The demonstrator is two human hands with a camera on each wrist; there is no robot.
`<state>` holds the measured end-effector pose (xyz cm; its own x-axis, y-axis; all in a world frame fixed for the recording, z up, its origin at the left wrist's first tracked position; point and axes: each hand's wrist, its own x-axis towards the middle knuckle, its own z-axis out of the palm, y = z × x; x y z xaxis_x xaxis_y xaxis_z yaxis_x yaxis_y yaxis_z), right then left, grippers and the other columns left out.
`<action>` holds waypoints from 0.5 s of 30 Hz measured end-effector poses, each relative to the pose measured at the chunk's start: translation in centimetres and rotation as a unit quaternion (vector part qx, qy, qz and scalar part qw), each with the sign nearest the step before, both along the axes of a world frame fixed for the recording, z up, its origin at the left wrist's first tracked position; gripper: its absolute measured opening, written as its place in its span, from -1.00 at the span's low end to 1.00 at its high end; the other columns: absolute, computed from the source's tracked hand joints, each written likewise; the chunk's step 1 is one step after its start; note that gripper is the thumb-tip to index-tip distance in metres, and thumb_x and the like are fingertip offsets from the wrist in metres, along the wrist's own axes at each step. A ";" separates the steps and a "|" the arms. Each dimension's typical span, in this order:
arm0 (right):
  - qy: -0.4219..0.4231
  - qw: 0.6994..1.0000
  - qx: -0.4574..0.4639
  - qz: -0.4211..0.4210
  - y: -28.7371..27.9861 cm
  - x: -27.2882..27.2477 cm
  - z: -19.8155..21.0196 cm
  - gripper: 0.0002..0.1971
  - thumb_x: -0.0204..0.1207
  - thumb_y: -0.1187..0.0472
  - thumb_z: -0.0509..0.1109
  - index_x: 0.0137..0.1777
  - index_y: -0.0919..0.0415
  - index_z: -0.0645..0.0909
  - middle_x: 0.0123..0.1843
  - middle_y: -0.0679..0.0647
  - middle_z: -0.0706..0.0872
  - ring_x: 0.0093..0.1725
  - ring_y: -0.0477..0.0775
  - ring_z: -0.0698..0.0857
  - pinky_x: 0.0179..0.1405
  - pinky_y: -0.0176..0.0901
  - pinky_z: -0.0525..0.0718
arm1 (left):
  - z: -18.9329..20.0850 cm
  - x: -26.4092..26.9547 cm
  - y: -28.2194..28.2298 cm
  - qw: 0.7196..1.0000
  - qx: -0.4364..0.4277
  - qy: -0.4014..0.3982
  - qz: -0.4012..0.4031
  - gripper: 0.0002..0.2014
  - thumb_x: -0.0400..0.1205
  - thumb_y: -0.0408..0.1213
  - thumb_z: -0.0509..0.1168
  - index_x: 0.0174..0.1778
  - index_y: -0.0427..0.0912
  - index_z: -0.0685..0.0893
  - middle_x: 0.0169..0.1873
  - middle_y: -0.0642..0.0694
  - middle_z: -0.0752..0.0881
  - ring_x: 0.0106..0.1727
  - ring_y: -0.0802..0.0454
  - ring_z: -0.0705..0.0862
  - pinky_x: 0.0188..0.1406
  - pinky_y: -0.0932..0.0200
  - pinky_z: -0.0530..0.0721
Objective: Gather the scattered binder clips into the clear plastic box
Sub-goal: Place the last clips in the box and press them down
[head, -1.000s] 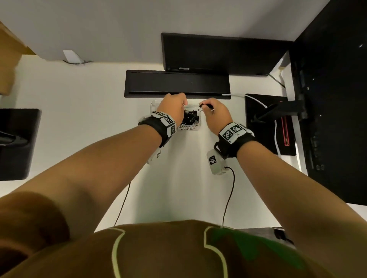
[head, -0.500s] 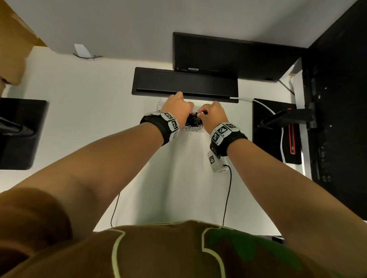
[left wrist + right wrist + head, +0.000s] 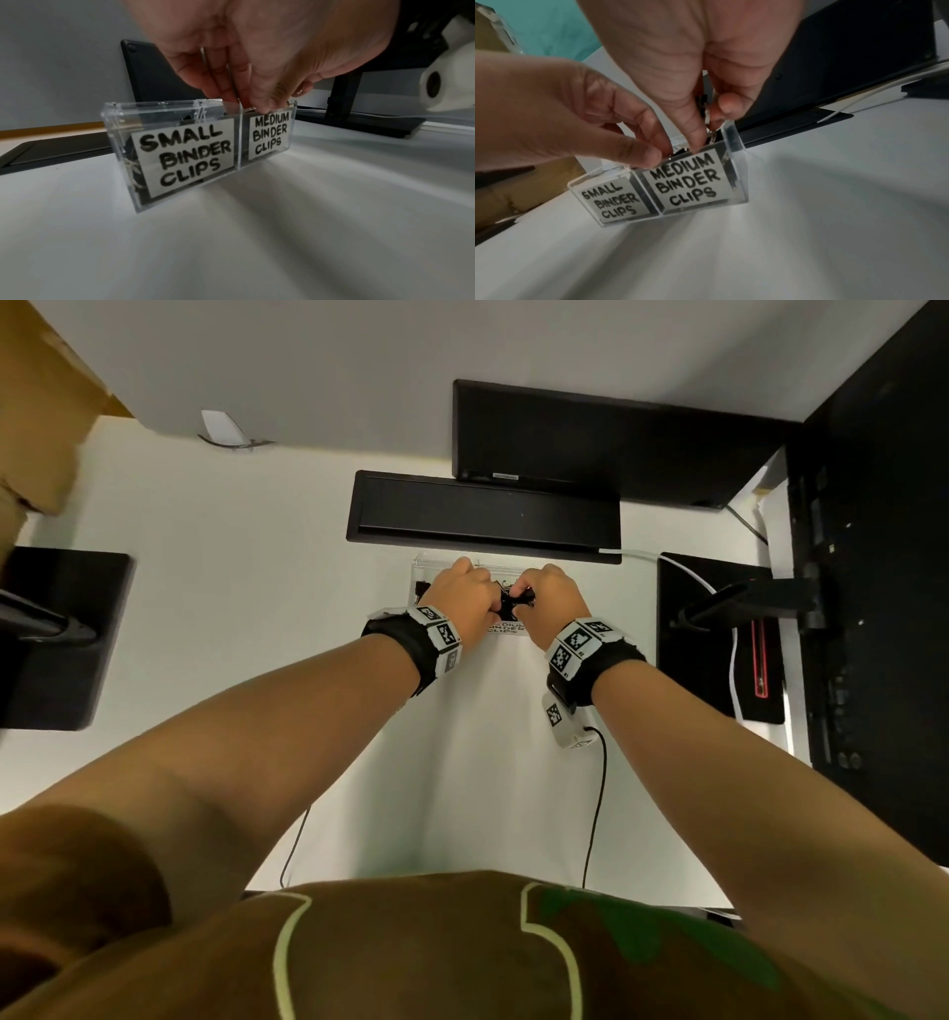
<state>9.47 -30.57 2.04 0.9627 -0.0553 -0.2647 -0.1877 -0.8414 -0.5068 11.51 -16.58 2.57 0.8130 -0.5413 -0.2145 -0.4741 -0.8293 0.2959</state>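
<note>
- Clear plastic box [image 3: 180, 154] sits on white desk [image 3: 488, 788], just in front of a black tray-like bar [image 3: 482, 516]; two compartments split by a clear divider.
- Left compartment carries the label "SMALL BINDER CLIPS" [image 3: 183, 154], right one "MEDIUM BINDER CLIPS" [image 3: 687, 180].
- Small black binder clips [image 3: 132, 168] lie inside the left compartment, seen through its side wall.
- Right hand [image 3: 693, 60] is over the medium compartment, thumb and fingers pinching a black binder clip [image 3: 703, 107] by its silver wire handles, right at the box's top rim.
- Left hand [image 3: 462, 598] is over the box too, fingers curled down at the rim near the divider; thin metal wire shows between its fingers [image 3: 218, 81], probably a clip handle, but blur makes it hard to confirm.
- Both hands are close together, nearly touching, in head view; more black clips [image 3: 506, 606] show between them in the box.
- Black monitor stand base [image 3: 719, 634] lies to the right, well apart from the box.
</note>
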 end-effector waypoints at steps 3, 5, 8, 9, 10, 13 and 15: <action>-0.013 1.000 0.006 0.002 0.1 -0.2 -0.3 -0.81 0.49 0.43 0.35 0.07 0.24 0.62 0.12 0.22 0.58 0.04 0.17 0.65 -0.03 -0.26 0.53 | 0.0 0.2 0.1 0.999 -0.006 0.035 0.007 -0.76 0.68 -0.26 0.20 0.18 -0.12 0.71 0.12 -0.15 0.66 0.25 -0.15 0.49 0.13 0.06 0.49; -0.020 1.000 0.012 0.006 0.1 -0.4 -0.5 -0.81 0.49 0.43 0.34 0.06 0.23 0.61 0.08 0.23 0.60 0.01 0.17 0.65 -0.05 -0.25 0.52 | 0.0 0.4 0.3 0.999 -0.010 0.052 0.011 -0.76 0.67 -0.32 0.18 0.16 -0.12 0.71 0.12 -0.18 0.65 0.23 -0.15 0.54 0.13 0.02 0.55; -0.023 0.999 0.030 0.003 0.0 -0.5 -0.5 -0.81 0.45 0.42 0.39 0.02 0.21 0.62 0.06 0.20 0.63 0.01 0.16 0.65 -0.04 -0.23 0.55 | 0.2 0.5 0.2 0.999 0.006 0.039 0.009 -0.78 0.66 -0.32 0.20 0.15 -0.13 0.69 0.12 -0.19 0.61 0.20 -0.16 0.58 0.06 0.01 0.58; -0.024 0.999 0.040 -0.002 0.0 -0.5 -0.4 -0.81 0.44 0.42 0.41 0.01 0.20 0.64 0.06 0.19 0.65 0.02 0.14 0.65 -0.01 -0.21 0.58 | 0.1 0.6 0.0 1.000 0.011 0.029 0.008 -0.78 0.65 -0.30 0.20 0.16 -0.14 0.67 0.12 -0.20 0.60 0.20 -0.17 0.57 0.07 -0.01 0.58; -0.026 0.998 0.051 -0.009 -0.1 -0.5 -0.3 -0.82 0.42 0.41 0.43 0.00 0.20 0.65 0.06 0.18 0.67 0.02 0.13 0.65 0.03 -0.18 0.61 | 0.1 0.7 -0.1 1.000 0.018 0.019 0.008 -0.78 0.65 -0.29 0.21 0.17 -0.16 0.65 0.13 -0.20 0.59 0.21 -0.17 0.55 0.10 -0.03 0.58; -0.020 0.997 0.067 -0.017 -0.3 -0.5 -0.1 -0.81 0.41 0.39 0.45 0.00 0.20 0.66 0.10 0.15 0.70 0.02 0.08 0.65 0.07 -0.22 0.59 | -0.2 0.8 -0.6 0.999 0.041 -0.012 0.007 -0.76 0.65 -0.29 0.22 0.21 -0.21 0.60 0.15 -0.22 0.58 0.23 -0.19 0.53 0.13 -0.06 0.59; -0.011 0.998 0.065 -0.018 -0.5 -0.4 0.0 -0.80 0.42 0.37 0.46 0.03 0.19 0.66 0.11 0.13 0.71 -0.01 0.03 0.63 0.01 -0.30 0.54 | -0.4 0.9 -0.9 0.998 0.062 -0.027 0.006 -0.74 0.64 -0.32 0.22 0.24 -0.22 0.58 0.16 -0.22 0.58 0.22 -0.19 0.54 0.11 -0.05 0.59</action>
<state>9.03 -31.02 2.02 0.9661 -0.0572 -0.2516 -0.2054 -0.7606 -0.6159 12.37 -17.46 2.19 0.8318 -0.5031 -0.2347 -0.4762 -0.8639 0.1641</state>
